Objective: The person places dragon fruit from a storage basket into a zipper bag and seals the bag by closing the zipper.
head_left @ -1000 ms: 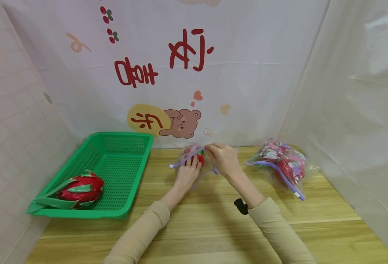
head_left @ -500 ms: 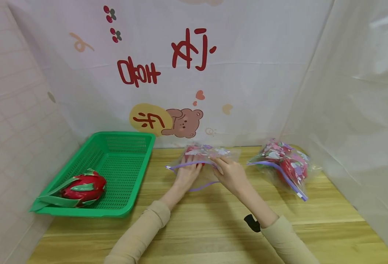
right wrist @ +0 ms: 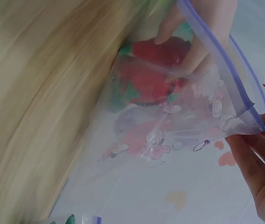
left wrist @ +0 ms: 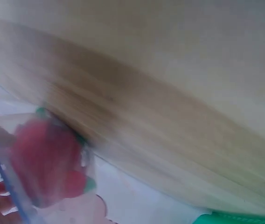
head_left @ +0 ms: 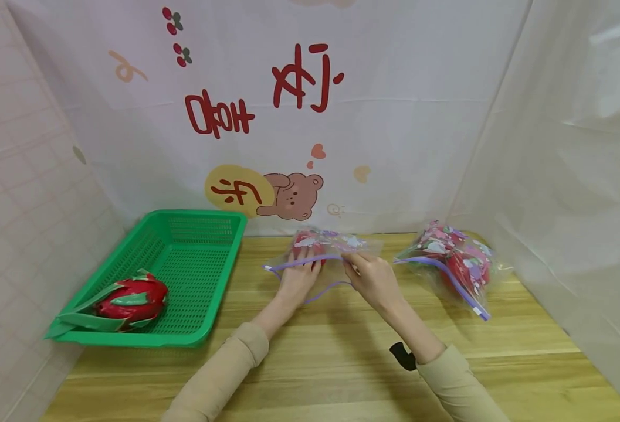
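A clear zip bag [head_left: 344, 243] with a purple seal and a printed pattern stands open near the back of the table. My left hand [head_left: 295, 283] reaches inside through its mouth. In the right wrist view that hand's fingers and thumb span a red dragon fruit [right wrist: 149, 74] with green scales, seen partly through the plastic. The right hand [head_left: 375, 282] pinches one end of the bag's sealing edge. A blurred dragon fruit [left wrist: 46, 161] also shows through the bag in the left wrist view.
A green plastic basket [head_left: 238, 252] on the left holds another dragon fruit [head_left: 134, 300]. To the right lies a filled zip bag [head_left: 465, 266] with red fruit inside. A printed white sheet [head_left: 405, 146] hangs close behind the table.
The bag's mouth has come down and spread toward me over the left hand. My right hand has moved slightly right and down, now pinching the sealing edge at its right end.
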Tool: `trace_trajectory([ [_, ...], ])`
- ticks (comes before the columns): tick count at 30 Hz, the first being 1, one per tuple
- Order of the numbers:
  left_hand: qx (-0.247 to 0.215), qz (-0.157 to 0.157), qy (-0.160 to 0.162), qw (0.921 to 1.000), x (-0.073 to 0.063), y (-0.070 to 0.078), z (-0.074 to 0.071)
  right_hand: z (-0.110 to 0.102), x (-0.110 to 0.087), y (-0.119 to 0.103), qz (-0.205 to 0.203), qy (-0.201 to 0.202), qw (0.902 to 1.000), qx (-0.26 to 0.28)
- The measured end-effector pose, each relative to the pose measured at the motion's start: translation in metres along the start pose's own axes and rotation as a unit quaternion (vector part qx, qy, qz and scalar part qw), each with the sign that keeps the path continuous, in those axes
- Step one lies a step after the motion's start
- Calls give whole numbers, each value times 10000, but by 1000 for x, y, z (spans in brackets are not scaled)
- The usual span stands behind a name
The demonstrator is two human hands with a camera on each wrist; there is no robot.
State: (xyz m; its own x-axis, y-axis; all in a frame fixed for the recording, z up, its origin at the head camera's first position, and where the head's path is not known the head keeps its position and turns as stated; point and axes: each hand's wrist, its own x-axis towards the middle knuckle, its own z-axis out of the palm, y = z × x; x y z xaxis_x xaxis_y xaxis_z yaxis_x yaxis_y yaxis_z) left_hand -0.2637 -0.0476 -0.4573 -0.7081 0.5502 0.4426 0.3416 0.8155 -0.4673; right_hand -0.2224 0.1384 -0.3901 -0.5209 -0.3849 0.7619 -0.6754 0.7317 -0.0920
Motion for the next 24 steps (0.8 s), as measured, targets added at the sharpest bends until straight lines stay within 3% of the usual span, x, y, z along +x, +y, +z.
trace_trajectory([
  [4,-734,145,-399,9964,-11,0,-16,2,3,-3,-133,86,9999,-57],
  [10,-1364,390,-409,9890,-32,-10,-48,4,2,-3,-181,109,9997,-108],
  [12,-1715,495,-558,9824,-38,-18,-63,4,1,-3,-190,112,9997,-117],
  [15,-2314,752,-1084,9639,-44,-33,-87,4,0,-2,-178,103,9997,-103],
  [20,-3171,1135,-2040,9192,-47,-73,-118,4,-1,-2,-209,127,9997,-80],
  [22,-3403,1054,-2304,9055,-50,-93,-125,4,-1,-2,-261,144,9995,-81],
  [24,-3532,838,-2523,8970,-53,-116,-128,4,-1,-2,-313,167,9993,-88],
])
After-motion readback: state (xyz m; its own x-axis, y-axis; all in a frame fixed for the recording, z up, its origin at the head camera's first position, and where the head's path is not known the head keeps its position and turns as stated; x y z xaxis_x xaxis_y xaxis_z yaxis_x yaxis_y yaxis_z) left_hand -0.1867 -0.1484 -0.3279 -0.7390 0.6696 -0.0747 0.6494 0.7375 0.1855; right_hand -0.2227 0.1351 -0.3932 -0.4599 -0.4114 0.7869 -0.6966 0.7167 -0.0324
